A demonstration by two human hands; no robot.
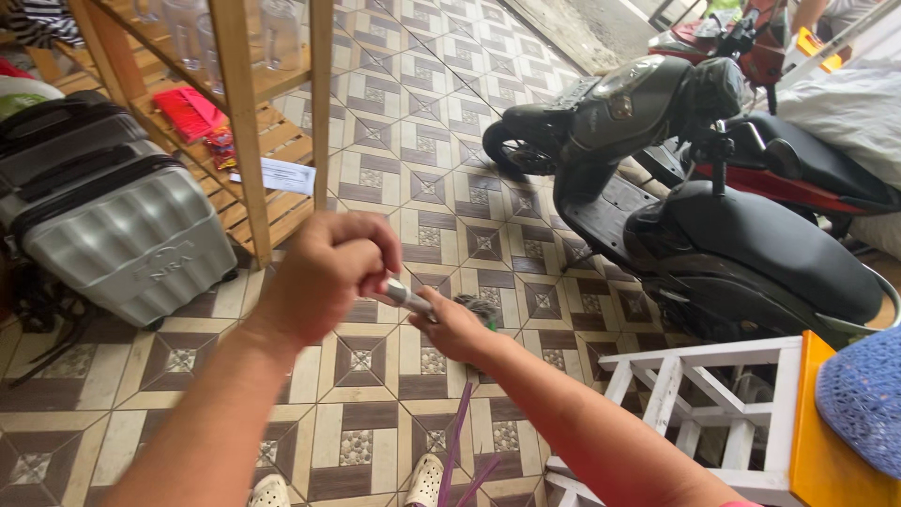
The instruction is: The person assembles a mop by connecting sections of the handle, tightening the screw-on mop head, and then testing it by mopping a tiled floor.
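While the left hand point(324, 272) closes tight around a silvery handle point(405, 297) and the right hand point(457, 329) pinches its bristled end beside the black scooter point(713, 235), steady, opposed grips look wisest.

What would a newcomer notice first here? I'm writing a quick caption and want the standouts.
First, the two bare hands at centre: the left hand and right hand both grip a thin silvery handle above the brown patterned tile floor. To the right stands a black motor scooter. At left, a ribbed grey hard-shell suitcase sits beside a slatted wooden shelf rack.
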